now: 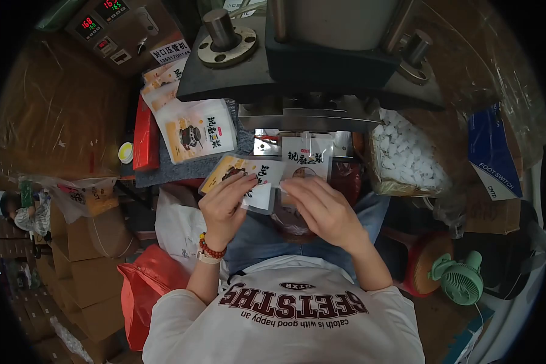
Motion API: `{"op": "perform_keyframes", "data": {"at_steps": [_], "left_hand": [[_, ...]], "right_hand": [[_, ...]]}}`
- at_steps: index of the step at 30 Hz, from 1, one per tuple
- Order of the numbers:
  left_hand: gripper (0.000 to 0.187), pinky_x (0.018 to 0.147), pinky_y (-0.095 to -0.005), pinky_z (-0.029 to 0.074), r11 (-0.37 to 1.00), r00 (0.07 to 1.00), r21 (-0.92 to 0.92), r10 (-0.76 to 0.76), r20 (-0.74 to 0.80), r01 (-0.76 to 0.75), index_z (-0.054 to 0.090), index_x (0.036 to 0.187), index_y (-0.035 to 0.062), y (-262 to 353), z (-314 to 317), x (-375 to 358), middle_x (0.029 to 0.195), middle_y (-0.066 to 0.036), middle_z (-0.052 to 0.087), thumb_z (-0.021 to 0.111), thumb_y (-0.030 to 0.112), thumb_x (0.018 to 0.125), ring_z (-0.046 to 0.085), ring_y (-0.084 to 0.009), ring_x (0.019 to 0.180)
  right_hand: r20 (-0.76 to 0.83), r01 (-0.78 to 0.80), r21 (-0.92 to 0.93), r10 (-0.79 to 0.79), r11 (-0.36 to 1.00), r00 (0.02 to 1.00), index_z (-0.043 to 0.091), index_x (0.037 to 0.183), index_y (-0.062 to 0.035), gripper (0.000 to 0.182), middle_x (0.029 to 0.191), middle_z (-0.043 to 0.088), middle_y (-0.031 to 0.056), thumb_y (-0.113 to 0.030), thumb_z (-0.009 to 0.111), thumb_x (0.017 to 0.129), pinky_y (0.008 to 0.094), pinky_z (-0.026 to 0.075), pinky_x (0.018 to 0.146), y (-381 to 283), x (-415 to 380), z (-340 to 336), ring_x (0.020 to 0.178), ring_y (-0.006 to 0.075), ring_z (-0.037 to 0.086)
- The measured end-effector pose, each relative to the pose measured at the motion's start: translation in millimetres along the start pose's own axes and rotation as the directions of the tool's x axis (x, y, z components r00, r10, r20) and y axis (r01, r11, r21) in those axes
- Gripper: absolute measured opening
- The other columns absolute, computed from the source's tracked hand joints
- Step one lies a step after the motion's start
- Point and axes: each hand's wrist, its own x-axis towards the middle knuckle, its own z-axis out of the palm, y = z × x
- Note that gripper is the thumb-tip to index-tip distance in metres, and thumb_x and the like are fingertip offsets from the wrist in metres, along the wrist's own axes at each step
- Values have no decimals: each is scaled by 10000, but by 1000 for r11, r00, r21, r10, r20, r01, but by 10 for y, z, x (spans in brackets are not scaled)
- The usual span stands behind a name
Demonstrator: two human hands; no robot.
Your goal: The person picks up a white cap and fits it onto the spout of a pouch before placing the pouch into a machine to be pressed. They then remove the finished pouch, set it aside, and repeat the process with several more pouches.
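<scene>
My left hand (224,199) is closed on a printed plastic pouch (259,197), white and orange with black characters, held tilted above my lap. The fingers of my right hand (326,209) are pinched together at the pouch's right edge; whatever sits between the fingertips is hidden. Just beyond my right hand, another printed pouch (306,148) lies upright under the front of a heavy press machine (321,115). A stack of similar pouches (197,130) rests on a grey cloth mat to the left.
An open box of small white plastic pieces (409,155) stands at the right of the press. Further right are a blue foot-switch box (496,155) and a green fan (463,280). A control panel (112,30) with lit digits is at the upper left, above a red box (144,136).
</scene>
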Motion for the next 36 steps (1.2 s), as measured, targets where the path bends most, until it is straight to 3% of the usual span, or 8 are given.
{"op": "perform_keyframes", "data": {"at_steps": [6, 12, 15, 17, 26, 28, 34, 36], "left_hand": [[378, 723, -290, 551, 967, 980, -240, 129, 154, -90, 699, 1019, 56, 125, 49, 70, 979, -77, 713, 630, -45, 662, 696, -228, 847], [140, 603, -241, 492, 594, 867, -636, -262, 424, 491, 723, 918, -7, 95, 821, -121, 814, -92, 717, 697, 111, 847, 643, -92, 691], [196, 573, -228, 471, 563, 881, -678, -272, 387, 472, 723, 875, -24, 175, 937, -107, 756, -62, 706, 693, 169, 877, 603, -50, 668], [209, 566, -225, 472, 516, 850, -676, -311, 425, 526, 719, 869, -34, 146, 1035, -139, 749, -59, 704, 692, 174, 880, 605, -50, 658], [214, 670, -254, 546, -96, 624, -724, -438, 647, 683, 657, 1001, -53, 72, 864, 495, 955, -109, 695, 660, 135, 898, 676, -137, 780], [222, 682, -265, 556, -104, 613, -713, -435, 660, 693, 649, 1018, -58, 22, 914, 495, 962, -117, 693, 648, 134, 905, 679, -142, 799], [246, 724, -237, 516, 24, 609, -667, -433, 665, 745, 649, 1035, -43, -73, 814, 513, 983, -78, 689, 663, 164, 902, 644, -94, 826], [445, 731, -310, 494, 683, 819, -460, -521, 239, 568, 603, 1140, -1, -310, 594, 475, 985, -100, 679, 737, 290, 831, 633, -170, 877]], "right_hand": [[-119, -54, 286, 91, 957, 989, 641, 1035, 26, 267, 895, 665, 125, 47, 688, 773, 281, 493, 660, 0, -29, -160, 720, 203, 611], [-90, -448, 356, 507, 820, 857, 656, 1055, -5, 293, 897, 648, 63, 31, 711, 769, 237, 459, 733, 263, -223, -54, 796, 113, 562], [-180, -422, 506, 571, 752, 801, 635, 1113, -18, 347, 971, 644, 57, 16, 711, 776, 218, 441, 777, 368, -295, -6, 855, 103, 554], [-276, -428, -17, 407, 904, 871, 615, 1134, -12, 325, 1010, 635, 54, -10, 690, 818, 216, 440, 790, 379, -285, -61, 870, 96, 555], [-605, -604, -98, 435, 791, 667, 637, 1020, -8, 173, 938, 657, 113, -53, 634, 853, 322, 482, 697, 824, -215, -726, 811, 255, 616], [-394, -501, -692, 310, 520, 866, 631, 1041, -8, 215, 938, 657, 148, -43, 621, 829, 389, 494, 729, 1265, -472, -645, 851, 303, 622], [-310, -585, -484, 498, 651, 810, 609, 1087, 2, 263, 968, 644, 201, -38, 591, 827, 421, 499, 766, 1228, -480, -653, 889, 349, 619], [-373, -668, -412, 554, 620, 745, 611, 1082, 2, 253, 995, 643, 199, -29, 585, 832, 398, 508, 758, 1186, -430, -644, 888, 328, 630]]}}
